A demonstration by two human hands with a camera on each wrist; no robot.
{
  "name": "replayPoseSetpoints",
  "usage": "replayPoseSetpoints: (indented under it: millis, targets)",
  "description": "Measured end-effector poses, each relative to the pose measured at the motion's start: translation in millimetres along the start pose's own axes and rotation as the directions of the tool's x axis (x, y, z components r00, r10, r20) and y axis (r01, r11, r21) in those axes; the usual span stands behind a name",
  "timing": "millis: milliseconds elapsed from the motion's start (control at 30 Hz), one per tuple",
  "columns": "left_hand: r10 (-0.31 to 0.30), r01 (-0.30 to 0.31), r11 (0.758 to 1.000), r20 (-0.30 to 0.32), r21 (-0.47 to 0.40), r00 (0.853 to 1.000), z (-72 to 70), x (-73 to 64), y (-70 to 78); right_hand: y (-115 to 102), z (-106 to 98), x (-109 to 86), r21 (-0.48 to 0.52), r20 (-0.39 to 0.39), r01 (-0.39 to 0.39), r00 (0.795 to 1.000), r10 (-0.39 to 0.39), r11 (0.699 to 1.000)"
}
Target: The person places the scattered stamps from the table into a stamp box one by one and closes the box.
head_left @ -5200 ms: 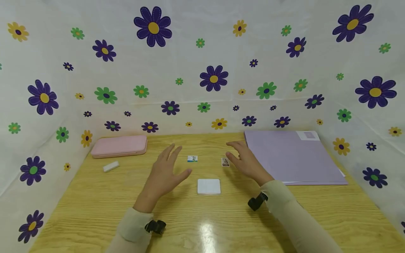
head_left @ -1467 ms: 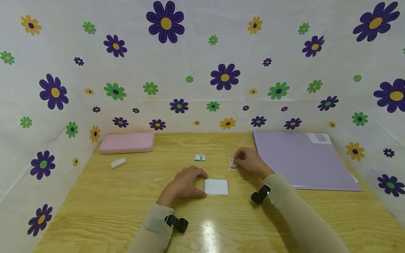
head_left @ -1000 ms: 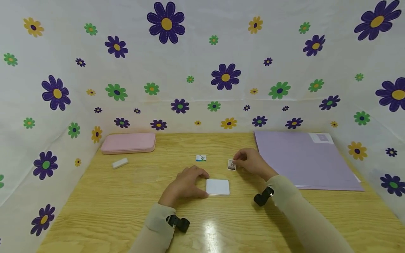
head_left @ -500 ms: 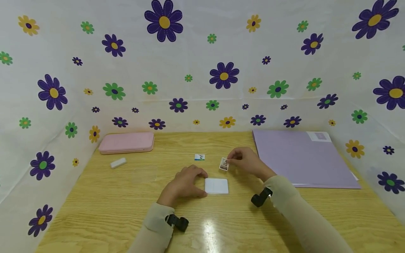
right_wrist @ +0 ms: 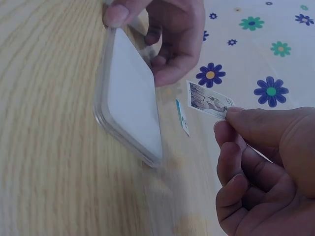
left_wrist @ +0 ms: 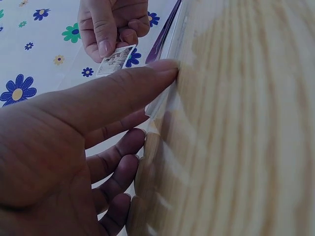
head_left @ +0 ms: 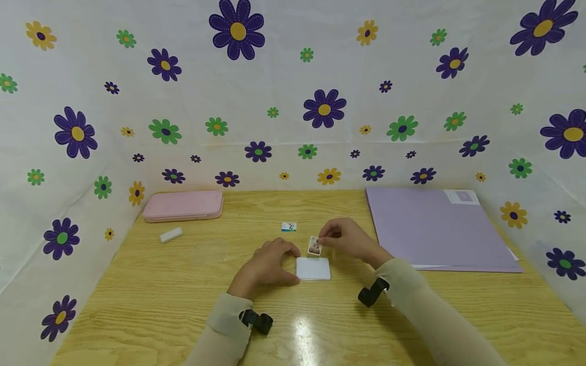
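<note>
My right hand (head_left: 350,238) pinches a small white-bordered stamp (head_left: 314,246) by its edge, between thumb and forefinger. The stamp, with a brownish-grey picture, is held tilted just above the far edge of a flat white case (head_left: 313,269). In the right wrist view this case (right_wrist: 133,93) has rounded corners and a clear rim at its base. My left hand (head_left: 270,262) holds the case at its left side, thumb at the near corner and forefinger at the far one. A second stamp (head_left: 289,226), white with blue and green, lies flat behind the case.
A thin clear plate (head_left: 208,251) lies on the wooden table left of my left hand. Beyond it are a white eraser-like block (head_left: 171,235) and a pink case (head_left: 184,206). A purple folder (head_left: 439,229) lies at the right. Flowered cloth walls (head_left: 192,96) enclose the table.
Earlier both hands hovered apart; then the left took hold of the white case and the right picked up the picture stamp. The stamp has moved left and nearer, toward the case.
</note>
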State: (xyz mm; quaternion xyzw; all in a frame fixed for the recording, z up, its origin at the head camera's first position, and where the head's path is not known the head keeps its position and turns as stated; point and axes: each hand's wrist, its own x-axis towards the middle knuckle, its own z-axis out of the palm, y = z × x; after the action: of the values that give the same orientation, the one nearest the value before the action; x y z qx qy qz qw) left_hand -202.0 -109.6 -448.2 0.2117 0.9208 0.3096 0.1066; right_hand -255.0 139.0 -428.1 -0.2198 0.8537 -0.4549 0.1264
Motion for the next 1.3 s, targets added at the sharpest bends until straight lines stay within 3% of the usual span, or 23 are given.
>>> replayPoseSetpoints:
  millis: [833,1300]
  targets:
    - [-0.018,0.018,1.0,-0.001,0.004,1.0,0.3,1.3,-0.9,-2,35,-0.5,-0.005,0.128,0.037,0.991,-0.037,0.999]
    - [-0.002,0.002,1.0,0.005,0.008,1.0,2.7,1.6,-3.1,-2,43,-0.4,-0.125,0.118,0.103,0.989,-0.088,0.987]
